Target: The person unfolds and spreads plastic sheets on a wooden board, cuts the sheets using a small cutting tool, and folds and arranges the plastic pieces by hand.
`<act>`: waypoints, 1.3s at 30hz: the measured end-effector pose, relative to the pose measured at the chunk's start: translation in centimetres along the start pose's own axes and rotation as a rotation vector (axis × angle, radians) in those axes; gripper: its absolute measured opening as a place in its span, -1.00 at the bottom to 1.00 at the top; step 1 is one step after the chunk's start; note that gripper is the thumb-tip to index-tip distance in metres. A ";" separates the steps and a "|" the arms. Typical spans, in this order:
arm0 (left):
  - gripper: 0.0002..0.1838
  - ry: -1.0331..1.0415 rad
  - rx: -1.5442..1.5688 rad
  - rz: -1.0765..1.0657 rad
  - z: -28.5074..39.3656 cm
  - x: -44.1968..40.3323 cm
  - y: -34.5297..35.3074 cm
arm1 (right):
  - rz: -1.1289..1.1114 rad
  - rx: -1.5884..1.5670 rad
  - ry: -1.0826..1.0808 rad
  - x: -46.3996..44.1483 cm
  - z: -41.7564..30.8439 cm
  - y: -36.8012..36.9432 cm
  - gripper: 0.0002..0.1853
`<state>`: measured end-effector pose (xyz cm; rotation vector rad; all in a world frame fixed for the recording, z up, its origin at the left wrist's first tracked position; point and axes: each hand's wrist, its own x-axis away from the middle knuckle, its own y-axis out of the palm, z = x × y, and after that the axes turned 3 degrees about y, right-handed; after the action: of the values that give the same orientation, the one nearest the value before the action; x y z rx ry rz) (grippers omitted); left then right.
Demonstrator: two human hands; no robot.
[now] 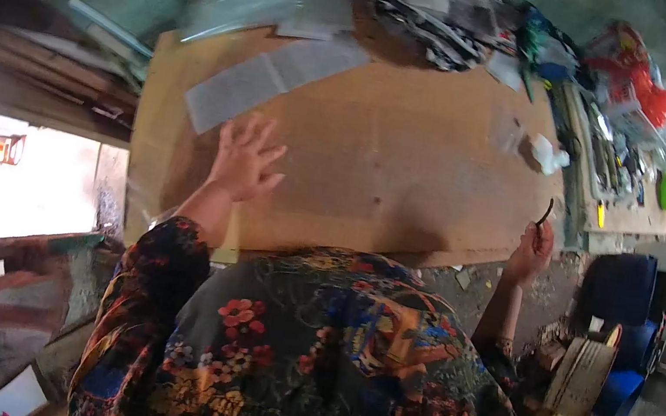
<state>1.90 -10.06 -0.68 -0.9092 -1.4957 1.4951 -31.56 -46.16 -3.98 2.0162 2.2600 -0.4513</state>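
The left hand (246, 160) is seen with fingers spread over the wooden tabletop (393, 165); contact cannot be confirmed. A translucent sheet (232, 99) is laid flat just beyond its fingertips. At the tabletop's right edge, a thin dark curved piece (545, 212) is pinched upright in the right hand (532, 246), near crumpled white material (548, 155).

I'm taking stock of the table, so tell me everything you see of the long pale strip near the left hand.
The long pale strip is thin and whitish-grey, like plastic or paper, with a faint line across its middle. It lies flat and slanted on the brown tabletop, its near end squared off beside the left hand; whether that hand touches it is unclear.
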 end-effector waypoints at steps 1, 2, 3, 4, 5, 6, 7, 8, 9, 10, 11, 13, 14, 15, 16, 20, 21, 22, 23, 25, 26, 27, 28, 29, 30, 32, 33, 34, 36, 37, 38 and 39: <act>-0.46 -0.066 -0.001 -0.016 0.5 -0.2 -0.2 | 0.066 0.085 -0.054 -1.2 1.4 -1.7 -0.72; -0.44 -0.056 -0.018 0.026 0.7 -0.3 0.0 | 0.122 0.156 -0.162 -2.3 3.5 -3.3 -0.71; -0.41 -0.043 -0.035 0.073 1.0 -0.4 0.3 | 0.156 0.180 -0.169 -3.2 4.2 -4.6 -0.71; -0.41 -0.004 -0.021 0.084 1.5 -0.5 0.6 | 0.150 0.362 -0.164 -3.9 4.5 -5.5 -0.70; -0.38 -0.012 0.010 0.178 2.1 -0.4 1.1 | 0.143 0.540 -0.151 -4.9 5.3 -6.4 -0.70; -0.35 -0.024 0.042 0.269 3.3 -0.5 1.4 | 0.140 0.494 -0.090 -6.7 9.2 -7.6 -0.70; -0.35 0.003 0.049 0.277 4.9 -0.8 1.8 | 0.131 0.440 -0.030 -8.5 12.6 -9.0 -0.71; -0.33 0.049 0.095 0.219 6.6 -1.0 2.1 | 0.153 0.444 -0.032 -9.0 11.2 -9.4 -0.71; -0.31 0.088 0.139 0.158 8.1 -1.3 2.5 | 0.095 0.662 0.035 -8.9 7.6 -8.3 -0.72; -0.31 0.096 0.137 0.163 9.6 -1.7 3.1 | 0.030 0.875 0.105 -9.1 5.7 -7.8 -0.74; -0.37 0.102 0.162 0.098 10.9 -2.0 3.7 | 0.034 0.872 0.104 -9.8 6.3 -8.3 -0.74; -0.43 0.092 0.178 0.038 12.0 -2.9 4.3 | -0.021 0.955 -0.065 -11.4 8.3 -8.3 -0.74; -0.52 0.062 0.222 0.080 11.9 -3.2 4.4 | -0.025 0.971 -0.033 -12.1 9.2 -8.3 -0.75; -0.60 0.024 0.263 0.122 12.0 -3.3 4.5 | -0.042 0.956 -0.046 -12.7 9.2 -8.2 -0.75; -0.60 -0.005 0.253 0.127 12.1 -3.4 4.5 | -0.096 1.009 -0.038 -13.1 9.1 -8.2 -0.77; -0.83 -0.008 0.266 0.252 11.9 -4.6 5.0 | -0.122 0.926 -0.195 -14.2 13.6 -9.1 -0.79; -0.87 0.019 0.328 0.266 11.8 -4.9 5.3 | -0.121 0.878 -0.224 -14.2 13.8 -8.9 -0.77; -0.89 -0.057 0.253 0.290 12.0 -5.2 5.5 | -0.118 0.891 -0.207 -13.8 12.4 -8.5 -0.71; -0.90 -0.133 0.177 0.313 12.3 -5.5 5.5 | -0.115 0.904 -0.192 -13.5 10.0 -8.2 -0.66; -0.85 -0.159 0.049 0.332 12.3 -6.3 4.7 | -0.078 0.903 -0.236 -13.0 7.0 -6.5 -0.61; -0.84 -0.167 0.019 0.319 12.3 -6.7 4.2 | -0.135 0.894 -0.262 -12.3 5.1 -4.8 -0.53; -0.82 -0.165 -0.005 0.305 12.4 -7.1 3.6 | -0.290 0.731 -0.362 -11.6 4.8 -2.8 -0.47; -0.83 -0.094 -0.022 0.363 12.8 -7.5 2.9 | -0.433 0.566 -0.458 -10.8 4.2 -0.5 -0.42; -0.83 -0.018 -0.037 0.419 13.5 -8.0 1.9 | -0.567 0.488 -0.625 -8.4 1.0 2.1 -0.36; -0.81 -0.031 0.056 0.393 14.8 -8.4 0.3 | -0.695 0.405 -0.790 -5.4 -3.4 4.6 -0.30; -0.79 -0.053 0.146 0.374 16.9 -8.4 -2.6 | -0.952 0.474 -0.867 -1.0 -9.4 8.0 -0.31; -0.80 -0.040 0.225 0.429 17.6 -8.1 -3.4 | -0.959 0.463 -0.882 -0.2 -9.3 9.3 -0.31; -0.80 -0.031 0.301 0.483 17.7 -7.3 -4.4 | -1.044 0.455 -0.963 0.8 -8.6 10.9 -0.38; -0.80 -0.106 0.320 0.367 16.8 -5.1 -6.7 | -1.142 0.420 -1.070 2.0 -9.2 12.8 -0.45; -0.80 -0.160 0.358 0.242 16.1 -3.9 -7.6 | -1.174 0.420 -1.046 1.9 -10.3 12.8 -0.57; -0.80 -0.185 0.353 0.251 15.2 -2.6 -8.2 | -1.205 0.426 -1.020 1.7 -11.3 13.1 -0.69; -0.81 -0.187 0.379 0.219 14.0 -1.1 -8.7 | -1.215 0.415 -1.038 1.7 -12.0 13.8 -0.69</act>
<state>-9.90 -17.10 8.40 -0.7359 -1.2053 1.9877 -16.61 -40.05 4.75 -0.0385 2.3072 -1.5988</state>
